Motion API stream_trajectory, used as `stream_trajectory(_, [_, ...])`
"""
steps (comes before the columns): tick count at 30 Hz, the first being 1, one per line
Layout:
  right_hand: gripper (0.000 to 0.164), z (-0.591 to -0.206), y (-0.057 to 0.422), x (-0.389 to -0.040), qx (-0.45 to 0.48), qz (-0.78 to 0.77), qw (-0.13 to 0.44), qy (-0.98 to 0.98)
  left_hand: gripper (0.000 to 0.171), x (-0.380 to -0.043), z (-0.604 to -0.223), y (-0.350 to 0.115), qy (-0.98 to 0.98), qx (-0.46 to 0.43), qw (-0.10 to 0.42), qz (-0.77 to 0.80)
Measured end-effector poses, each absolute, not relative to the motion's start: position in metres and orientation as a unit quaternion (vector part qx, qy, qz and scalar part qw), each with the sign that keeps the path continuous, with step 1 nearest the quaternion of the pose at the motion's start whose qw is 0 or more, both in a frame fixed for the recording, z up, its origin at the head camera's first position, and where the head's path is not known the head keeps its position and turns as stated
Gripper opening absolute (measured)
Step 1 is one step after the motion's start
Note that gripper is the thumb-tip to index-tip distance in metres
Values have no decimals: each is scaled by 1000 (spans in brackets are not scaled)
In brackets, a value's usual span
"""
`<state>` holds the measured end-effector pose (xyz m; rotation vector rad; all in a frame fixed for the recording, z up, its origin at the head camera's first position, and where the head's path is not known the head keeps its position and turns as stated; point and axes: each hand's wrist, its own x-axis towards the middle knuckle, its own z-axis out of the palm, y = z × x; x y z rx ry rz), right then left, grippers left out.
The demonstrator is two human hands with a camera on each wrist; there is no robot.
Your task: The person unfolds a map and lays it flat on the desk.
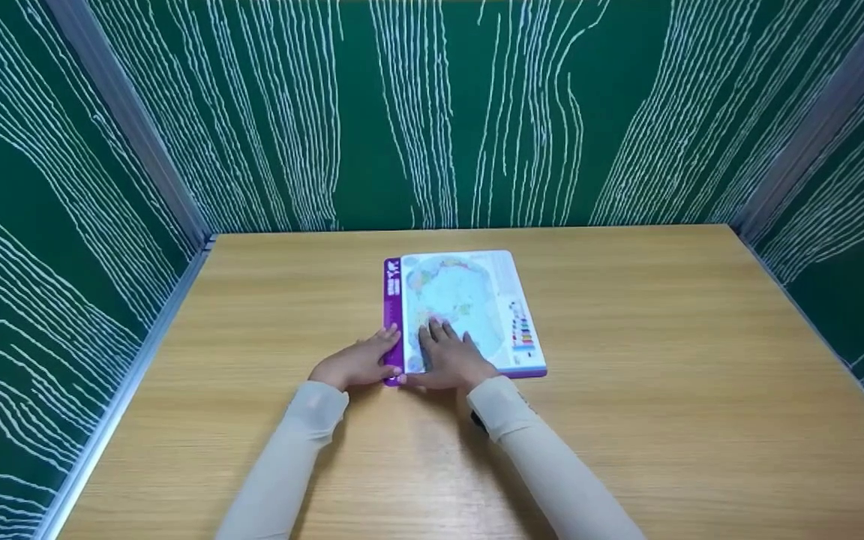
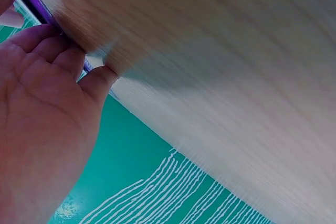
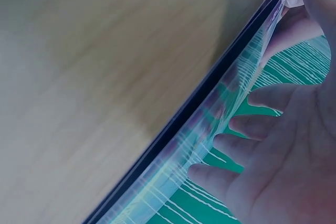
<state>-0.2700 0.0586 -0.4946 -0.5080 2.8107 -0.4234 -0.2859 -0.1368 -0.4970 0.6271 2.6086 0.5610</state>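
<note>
A flat map board lies on the table, printed with a pale blue world map. A purple strip with white markings runs down its left side. My left hand rests at the lower part of that strip, its fingers on the strip and the thumb near the bottom corner. In the left wrist view, its fingertips reach the purple edge. Across the lower map lies my right hand, fingers spread and fairly straight, its thumb pointing toward the strip. The right wrist view shows its fingers against the glossy surface.
The wooden table extends around the board on all sides. Green panels with white wavy lines stand behind and at both sides. Metal posts mark the corners.
</note>
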Motion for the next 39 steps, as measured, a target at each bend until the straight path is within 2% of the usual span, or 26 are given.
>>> stream_trajectory(39, [106,-498,48,-275,-152,-118,127,973,67,-288,-499,-138,934,221,197,199])
